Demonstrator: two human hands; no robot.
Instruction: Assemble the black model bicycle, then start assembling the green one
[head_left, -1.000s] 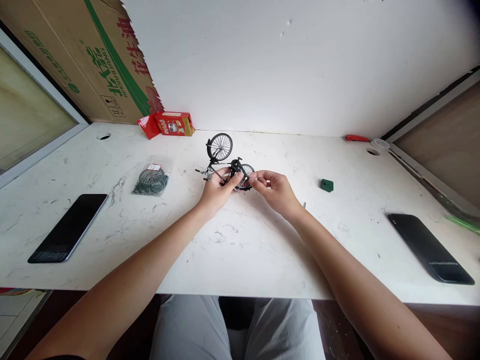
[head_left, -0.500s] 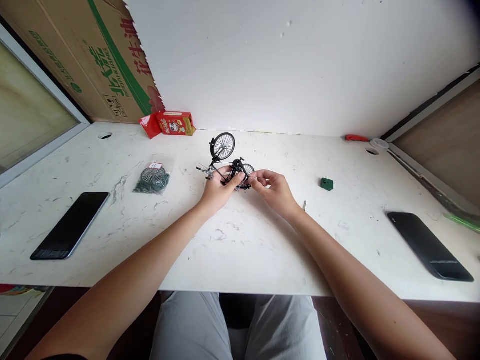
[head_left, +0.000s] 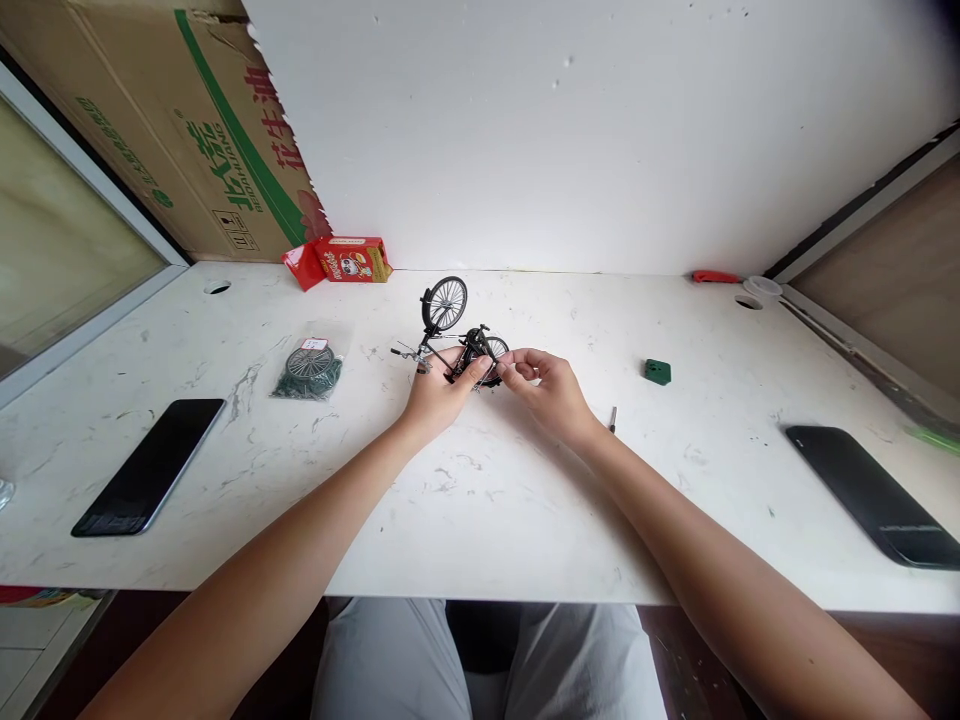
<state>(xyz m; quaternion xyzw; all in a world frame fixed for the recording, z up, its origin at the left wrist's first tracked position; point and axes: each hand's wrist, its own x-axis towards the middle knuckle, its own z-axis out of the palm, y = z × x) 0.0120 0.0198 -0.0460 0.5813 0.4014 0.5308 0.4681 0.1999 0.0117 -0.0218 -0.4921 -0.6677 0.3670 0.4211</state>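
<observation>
A small model bicycle (head_left: 471, 345), black with fine spokes, is tilted between the left hand (head_left: 442, 393) and right hand (head_left: 547, 385). One wheel (head_left: 445, 303) sticks out farther away; the other (partly covered by fingers) sits between the hands; the handlebars (head_left: 411, 353) jut leftward.

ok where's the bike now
Head view, just left of centre: the bike is in the left hand, with the right hand at its nearer wheel.

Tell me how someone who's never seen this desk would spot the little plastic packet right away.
On the white desk, look left of the small black bicycle in the left hand. Between the red box behind and the dark phone in front lies the packet. Unlike both, it is see-through, showing a spoked wheel.
</observation>
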